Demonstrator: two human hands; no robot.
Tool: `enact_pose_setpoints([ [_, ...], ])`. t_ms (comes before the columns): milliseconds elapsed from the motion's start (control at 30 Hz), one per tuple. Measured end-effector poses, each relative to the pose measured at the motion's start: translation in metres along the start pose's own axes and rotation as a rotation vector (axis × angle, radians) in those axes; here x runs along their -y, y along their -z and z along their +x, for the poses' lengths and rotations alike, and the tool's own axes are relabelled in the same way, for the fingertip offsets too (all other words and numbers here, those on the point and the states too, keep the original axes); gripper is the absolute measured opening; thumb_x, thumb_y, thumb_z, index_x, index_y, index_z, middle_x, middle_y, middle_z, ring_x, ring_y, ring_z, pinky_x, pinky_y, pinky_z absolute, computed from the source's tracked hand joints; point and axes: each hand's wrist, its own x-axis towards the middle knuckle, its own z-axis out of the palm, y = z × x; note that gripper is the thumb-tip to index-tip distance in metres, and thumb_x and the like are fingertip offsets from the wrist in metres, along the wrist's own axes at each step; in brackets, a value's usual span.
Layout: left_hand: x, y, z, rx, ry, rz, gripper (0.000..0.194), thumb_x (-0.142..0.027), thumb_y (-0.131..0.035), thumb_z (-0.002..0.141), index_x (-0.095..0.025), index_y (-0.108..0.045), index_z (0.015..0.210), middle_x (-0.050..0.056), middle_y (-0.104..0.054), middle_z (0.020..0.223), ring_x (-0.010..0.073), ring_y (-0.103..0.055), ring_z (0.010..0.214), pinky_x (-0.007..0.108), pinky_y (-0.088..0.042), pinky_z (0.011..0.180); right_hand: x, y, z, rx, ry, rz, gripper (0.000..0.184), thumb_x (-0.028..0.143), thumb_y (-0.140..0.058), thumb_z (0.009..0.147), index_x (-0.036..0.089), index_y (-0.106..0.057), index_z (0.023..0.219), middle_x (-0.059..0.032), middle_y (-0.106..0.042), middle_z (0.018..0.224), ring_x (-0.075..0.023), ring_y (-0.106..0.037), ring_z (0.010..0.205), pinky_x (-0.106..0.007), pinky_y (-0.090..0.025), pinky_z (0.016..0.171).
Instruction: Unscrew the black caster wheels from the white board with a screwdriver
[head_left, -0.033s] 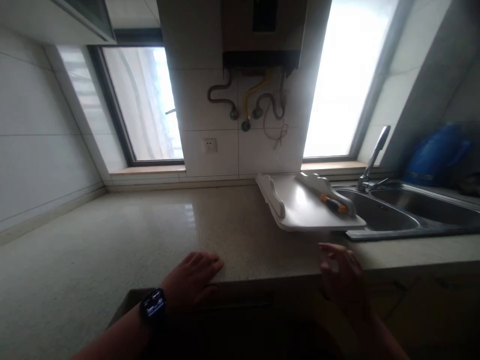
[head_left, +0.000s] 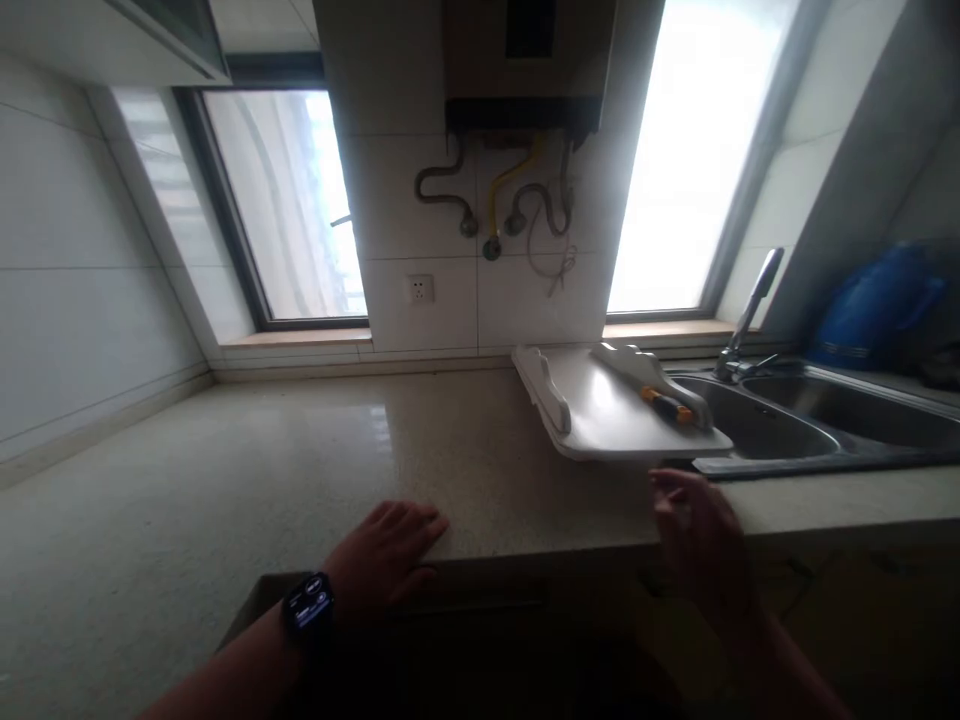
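Note:
My left hand lies flat on the front edge of the pale stone counter, fingers stretched out, with a black smartwatch on the wrist. My right hand hovers over the counter edge with fingers spread, empty, just below the near rim of a white cutting board. The board overhangs the left side of the sink. An orange-and-black handled tool rests on the board's right part.
A steel double sink with a faucet is at the right. A blue jug stands behind it. Wall socket, pipes and a water heater are on the tiled back wall, between two windows.
My right hand has moved a little up and to the right, closer to the cutting board. My left hand has stayed in place.

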Motion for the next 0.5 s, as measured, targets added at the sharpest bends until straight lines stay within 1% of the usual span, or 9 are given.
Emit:
enact_pose_setpoints([
  [33,0.0,0.0,0.0,0.004,0.001,0.001,0.052,-0.046,-0.048,0.102,-0.024,-0.044,0.149,0.009,-0.057,0.14,0.0276,-0.052,0.121,0.046,-0.042,0.105,-0.005,0.009,0.021,-0.014,-0.042,-0.025,0.02,0.033,-0.051,0.092,0.024,-0.058,0.109,-0.0085,-0.067,0.098,-0.0231,-0.061,0.079,-0.039,-0.051,0.071],
  [67,0.0,0.0,0.0,0.007,0.0,0.003,0.052,-0.046,-0.048,0.102,-0.024,-0.044,0.149,0.009,-0.057,0.141,0.0277,-0.052,0.121,0.046,-0.042,0.105,-0.01,0.016,0.041,-0.005,-0.053,-0.045,0.023,0.034,-0.052,0.092,0.024,-0.057,0.112,-0.0094,-0.067,0.103,-0.0233,-0.062,0.08,-0.038,-0.051,0.07],
  [133,0.001,0.0,0.0,0.003,-0.002,0.008,0.052,-0.046,-0.048,0.102,-0.024,-0.044,0.149,0.009,-0.057,0.14,0.0277,-0.053,0.119,0.047,-0.042,0.104,-0.023,0.024,0.081,0.001,-0.068,-0.139,0.027,0.033,-0.049,0.093,0.023,-0.056,0.117,-0.0138,-0.065,0.117,-0.0271,-0.063,0.097,-0.041,-0.05,0.085],
  [167,0.001,0.0,0.0,0.001,-0.004,0.011,0.052,-0.046,-0.048,0.102,-0.024,-0.044,0.149,0.009,-0.057,0.14,0.0277,-0.053,0.119,0.047,-0.042,0.104,-0.031,0.024,0.099,0.032,-0.077,-0.206,0.031,0.034,-0.047,0.094,0.021,-0.057,0.12,-0.016,-0.065,0.118,-0.0293,-0.061,0.104,-0.043,-0.047,0.091],
  [233,0.0,0.0,-0.001,-0.009,-0.011,0.016,0.051,-0.045,-0.048,0.102,-0.024,-0.045,0.148,0.009,-0.058,0.138,0.0275,-0.053,0.118,0.046,-0.042,0.104,-0.047,0.02,0.127,0.121,-0.083,-0.282,0.039,0.034,-0.049,0.093,0.015,-0.059,0.125,-0.021,-0.064,0.123,-0.0345,-0.057,0.116,-0.046,-0.043,0.096],
  [300,0.0,-0.001,-0.001,-0.019,-0.011,0.016,0.05,-0.044,-0.048,0.102,-0.024,-0.046,0.147,0.009,-0.058,0.138,0.0272,-0.053,0.119,0.046,-0.042,0.104,-0.063,0.011,0.147,0.242,-0.081,-0.337,0.048,0.037,-0.053,0.091,0.009,-0.059,0.129,-0.0248,-0.064,0.126,-0.0365,-0.056,0.121,-0.046,-0.041,0.098],
  [400,0.0,-0.001,-0.001,-0.028,-0.005,0.015,0.05,-0.044,-0.049,0.102,-0.025,-0.046,0.147,0.009,-0.059,0.138,0.0267,-0.053,0.119,0.045,-0.042,0.105,-0.081,-0.007,0.162,0.395,-0.083,-0.407,0.052,0.041,-0.055,0.09,0.011,-0.06,0.133,-0.0239,-0.064,0.131,-0.0368,-0.056,0.121,-0.047,-0.042,0.096],
  [500,0.0,-0.001,-0.001,-0.022,-0.002,0.021,0.05,-0.043,-0.05,0.101,-0.025,-0.046,0.148,0.008,-0.059,0.138,0.0262,-0.053,0.119,0.044,-0.042,0.104,-0.09,-0.021,0.168,0.482,-0.114,-0.468,0.052,0.045,-0.056,0.089,0.011,-0.063,0.127,-0.0246,-0.066,0.125,-0.0376,-0.058,0.118,-0.048,-0.044,0.091],
])
